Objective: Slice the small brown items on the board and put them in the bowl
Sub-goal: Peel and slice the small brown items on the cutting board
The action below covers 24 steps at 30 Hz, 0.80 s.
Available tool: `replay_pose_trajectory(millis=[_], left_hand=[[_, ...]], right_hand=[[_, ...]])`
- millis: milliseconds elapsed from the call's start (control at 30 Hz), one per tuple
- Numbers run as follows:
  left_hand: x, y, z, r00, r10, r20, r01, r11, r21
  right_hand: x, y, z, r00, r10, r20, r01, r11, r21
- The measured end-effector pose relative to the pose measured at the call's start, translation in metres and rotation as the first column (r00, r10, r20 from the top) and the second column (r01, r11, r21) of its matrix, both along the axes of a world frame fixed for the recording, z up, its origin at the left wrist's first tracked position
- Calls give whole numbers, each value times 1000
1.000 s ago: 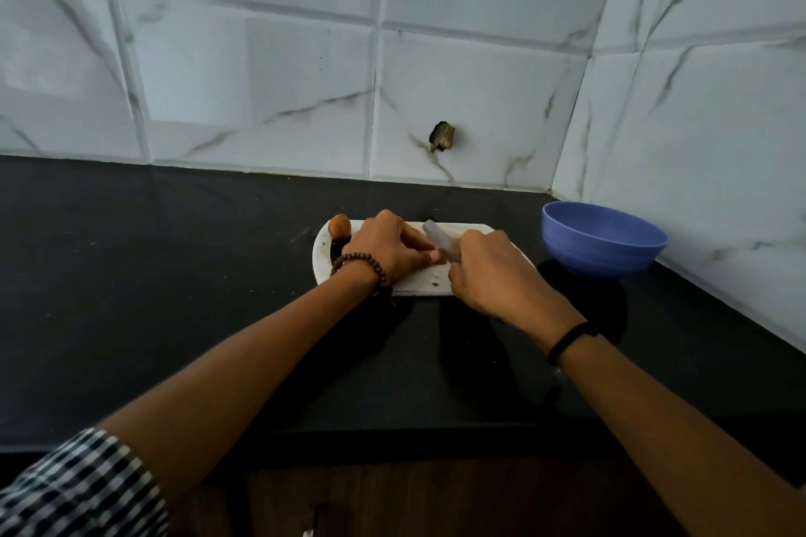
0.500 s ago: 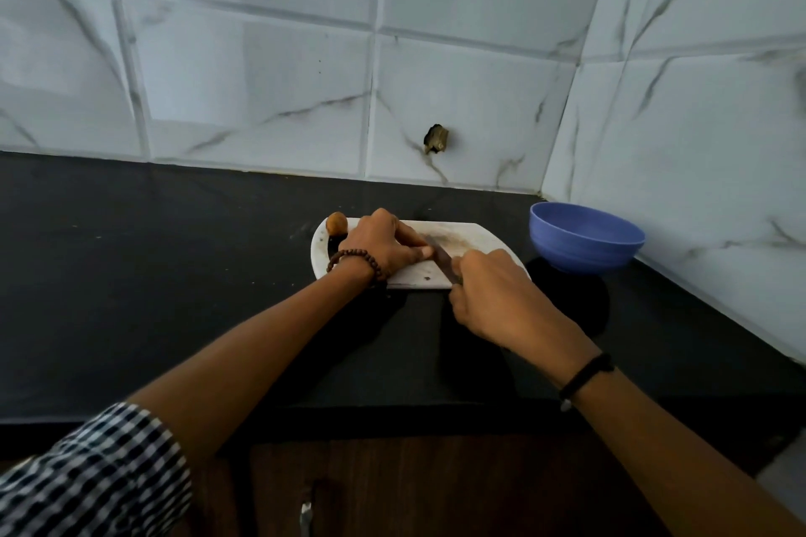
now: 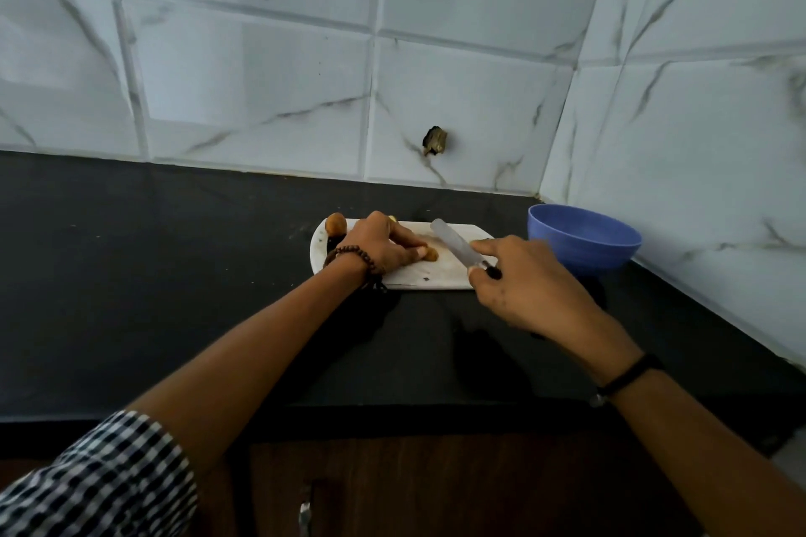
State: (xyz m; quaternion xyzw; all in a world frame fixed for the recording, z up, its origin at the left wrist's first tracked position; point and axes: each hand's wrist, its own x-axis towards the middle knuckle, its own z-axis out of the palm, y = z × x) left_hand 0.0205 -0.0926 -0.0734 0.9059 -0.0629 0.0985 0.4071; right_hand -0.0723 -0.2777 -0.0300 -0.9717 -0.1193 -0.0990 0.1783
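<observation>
Since half a second earlier, the right hand point(image 3: 527, 292) had drawn away to the right. It took the knife point(image 3: 455, 245) off the spot beside the left fingertips, and a gap opened between the two hands. The forefinger, curled before, now lay stretched along the back of the blade. The left hand point(image 3: 381, 246) had stayed where it was, and a brown piece point(image 3: 431, 254), hidden before, now showed at its fingertips.

That hand lay low over the board point(image 3: 436, 275), thumb and forefinger pinching the small, glossy brown piece against it. The right hand gripped the knife by its dark handle, and the pale, blunt-tipped blade slanted up and away over the board. The board was white, flat and round-cornered, smudged with dark specks. A second, round brown item point(image 3: 336, 224) sat at its far left corner, so two brown items could be counted. One smooth blue bowl point(image 3: 584, 242) stood just right of the board, near the corner of the wall.

All of it rested on a matt black counter point(image 3: 174, 257) backed by glossy white marble-veined tiles point(image 3: 261, 70). A string of brown beads point(image 3: 352, 256) circled the left wrist and a black band point(image 3: 630, 375) the right. A checked sleeve point(image 3: 96, 480) showed at lower left.
</observation>
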Motion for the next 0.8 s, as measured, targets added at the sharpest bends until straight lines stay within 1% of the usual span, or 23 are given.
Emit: replay_pose_trajectory(millis=[100, 267, 600, 800], left_hand=[[-2, -1, 1, 1000, -4, -3, 4, 1000, -12], [-2, 1, -1, 999, 19, 49, -17, 998, -54], [2, 0, -3, 997, 44, 71, -42, 999, -34], [0, -2, 0, 996, 53, 65, -51, 998, -27]], right_hand=[[10, 8, -6, 999, 9, 34, -10, 1000, 20], [21, 17, -15, 1000, 14, 20, -14, 1000, -28], [27, 28, -19, 1000, -9, -6, 8, 995, -97], [22, 38, -14, 999, 0, 55, 10, 983, -185]])
